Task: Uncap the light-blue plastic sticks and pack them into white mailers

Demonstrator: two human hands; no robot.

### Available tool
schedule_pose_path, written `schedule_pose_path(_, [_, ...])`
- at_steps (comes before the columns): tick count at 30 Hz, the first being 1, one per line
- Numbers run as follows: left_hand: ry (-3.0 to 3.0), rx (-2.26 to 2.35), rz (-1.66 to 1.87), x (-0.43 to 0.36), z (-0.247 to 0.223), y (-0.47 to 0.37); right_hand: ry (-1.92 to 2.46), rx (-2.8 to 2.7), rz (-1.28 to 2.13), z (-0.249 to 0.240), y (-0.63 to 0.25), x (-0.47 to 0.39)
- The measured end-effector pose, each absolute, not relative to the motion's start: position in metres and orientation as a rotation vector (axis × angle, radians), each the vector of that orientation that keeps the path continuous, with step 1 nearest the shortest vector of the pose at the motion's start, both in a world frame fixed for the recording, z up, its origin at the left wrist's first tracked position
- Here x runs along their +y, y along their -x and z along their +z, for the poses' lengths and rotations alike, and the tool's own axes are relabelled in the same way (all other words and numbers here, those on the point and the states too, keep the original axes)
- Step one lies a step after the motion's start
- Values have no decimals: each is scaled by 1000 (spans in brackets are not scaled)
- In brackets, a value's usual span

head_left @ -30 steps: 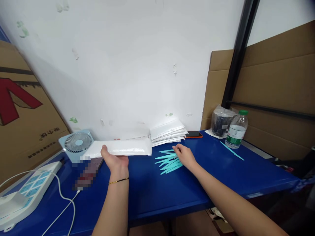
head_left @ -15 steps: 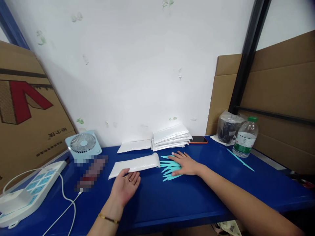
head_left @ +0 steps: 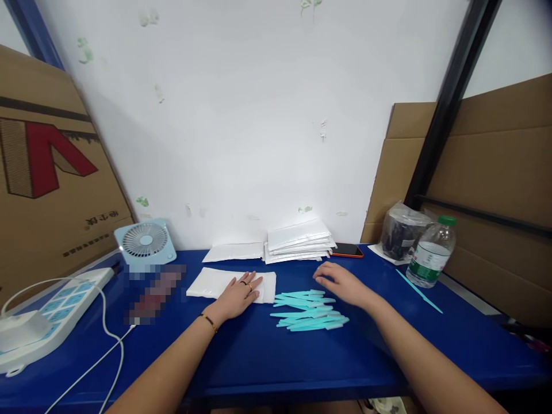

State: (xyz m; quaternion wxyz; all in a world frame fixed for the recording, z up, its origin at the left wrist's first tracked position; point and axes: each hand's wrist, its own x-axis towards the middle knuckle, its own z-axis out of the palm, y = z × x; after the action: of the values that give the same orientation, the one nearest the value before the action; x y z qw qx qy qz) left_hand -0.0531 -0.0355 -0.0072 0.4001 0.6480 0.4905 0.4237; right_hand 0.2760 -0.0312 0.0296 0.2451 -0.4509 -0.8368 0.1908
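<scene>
My left hand (head_left: pixel 238 295) lies palm down, fingers spread, on the right part of a white packet (head_left: pixel 207 283). Right of that packet, several turquoise sticks (head_left: pixel 308 310) lie in a loose pile on the blue table (head_left: pixel 241 356). My right hand (head_left: pixel 342 282) is just above and right of the pile, its fingers loosely bent with nothing visible in them. Behind, against the wall, are a stack of white packets (head_left: pixel 297 238) and one flat white packet (head_left: pixel 235 252). A single turquoise stick (head_left: pixel 418 290) lies apart on the right.
A blue fan (head_left: pixel 146 241), a power strip (head_left: pixel 64 322) with white cables and a blurred object (head_left: pixel 157 293) are on the left. An orange-edged phone (head_left: pixel 347 250), a bagged roll (head_left: pixel 401 233) and a water bottle (head_left: pixel 431 253) stand or lie at the right. Cardboard flanks both sides.
My left hand has turned from palm up beside the packet to palm down on it, and the packet lies flatter. My right hand has lifted off the turquoise sticks, which now show fully.
</scene>
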Motion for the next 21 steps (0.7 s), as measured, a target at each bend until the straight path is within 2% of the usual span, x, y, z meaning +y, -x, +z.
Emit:
schedule_pose_path(4, [-1841, 1355, 1077, -15, -17, 39, 1287, -2361, 691, 23, -287, 4])
schedule_pose_path(8, [-1831, 1423, 1087, -4, -3, 23, 1261, -2415, 892, 9, -282, 14])
schedule_pose_path(12, [-2044, 1477, 1093, -10, 17, -3, 1166, -2429, 849, 8, -282, 9])
schedule_pose_path(17, [-2465, 1317, 627, -20, 21, -44, 1078, -2336, 678, 12, -279, 4])
schedule_pose_path(21, [-2505, 1409, 476, -16, 14, -51, 1090, -2320, 642, 10, -278, 6])
